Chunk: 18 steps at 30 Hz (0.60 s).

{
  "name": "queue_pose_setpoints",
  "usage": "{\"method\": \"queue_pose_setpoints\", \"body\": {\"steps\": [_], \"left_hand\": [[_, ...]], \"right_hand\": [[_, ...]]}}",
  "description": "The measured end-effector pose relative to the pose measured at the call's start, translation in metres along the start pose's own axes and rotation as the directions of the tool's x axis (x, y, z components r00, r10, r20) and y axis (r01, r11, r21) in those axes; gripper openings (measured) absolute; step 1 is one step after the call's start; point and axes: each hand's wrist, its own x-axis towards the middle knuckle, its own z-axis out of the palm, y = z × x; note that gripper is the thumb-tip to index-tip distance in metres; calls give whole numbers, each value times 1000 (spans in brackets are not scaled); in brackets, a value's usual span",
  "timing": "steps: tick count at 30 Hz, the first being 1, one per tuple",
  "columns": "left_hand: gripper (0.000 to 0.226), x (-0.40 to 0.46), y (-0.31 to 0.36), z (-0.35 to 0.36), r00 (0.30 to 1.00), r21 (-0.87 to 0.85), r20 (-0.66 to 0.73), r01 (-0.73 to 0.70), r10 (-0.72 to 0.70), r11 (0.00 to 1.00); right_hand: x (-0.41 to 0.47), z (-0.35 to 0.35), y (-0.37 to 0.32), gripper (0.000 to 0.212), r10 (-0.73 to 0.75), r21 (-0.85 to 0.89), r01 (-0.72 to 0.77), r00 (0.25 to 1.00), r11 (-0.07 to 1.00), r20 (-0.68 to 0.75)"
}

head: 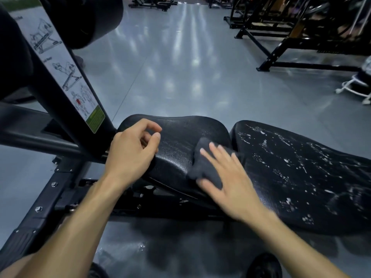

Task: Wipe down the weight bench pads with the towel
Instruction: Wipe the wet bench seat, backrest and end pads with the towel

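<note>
A black weight bench lies across the view. Its seat pad (180, 137) is in the middle and its longer back pad (301, 173) stretches to the right, speckled with white foam or spray drops. A dark grey towel (202, 159) lies bunched on the seat pad near the gap between the two pads. My right hand (226, 177) presses flat on the towel with fingers spread; it looks motion-blurred. My left hand (132, 149) hovers over the left end of the seat pad, fingers loosely curled, holding nothing.
A black slanted frame post (66, 81) with an exercise instruction sticker rises left of the seat. A round black roller pad (86, 21) hangs above it. Other black machine frames (281, 49) stand at the far right. Shiny grey floor (180, 67) extends beyond the bench.
</note>
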Motion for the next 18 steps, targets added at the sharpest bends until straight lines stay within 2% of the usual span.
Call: {"method": "queue_pose_setpoints", "body": {"steps": [4,5,7,9,11,14,18], "left_hand": [[9,-6,4,1,1000,-16,-19,-5,4,1000],[10,-8,3,0,1000,-31,-26,-2,1,1000],[9,-9,0,-2,999,-47,-45,12,-14,999],[9,-9,-3,-6,998,-56,-54,35,-38,998],[9,-7,-5,-12,996,-63,-62,55,-59,997],[9,-7,-8,-24,995,-57,-87,51,-56,997],[9,-5,-16,-46,989,-65,-132,52,-60,997]], "right_hand": [[56,2,-1,84,266,-27,-266,964,964,-11],[50,8,-11,81,262,-34,-263,965,964,-31],[13,17,-34,80,126,-68,-130,990,989,-57],[-30,21,-40,86,-60,-140,51,996,989,-61],[-51,24,-27,95,-144,-223,125,987,967,-70],[-56,32,-22,104,-94,-296,52,987,954,-131],[-44,48,-50,111,-60,-417,-9,986,909,-154]]}}
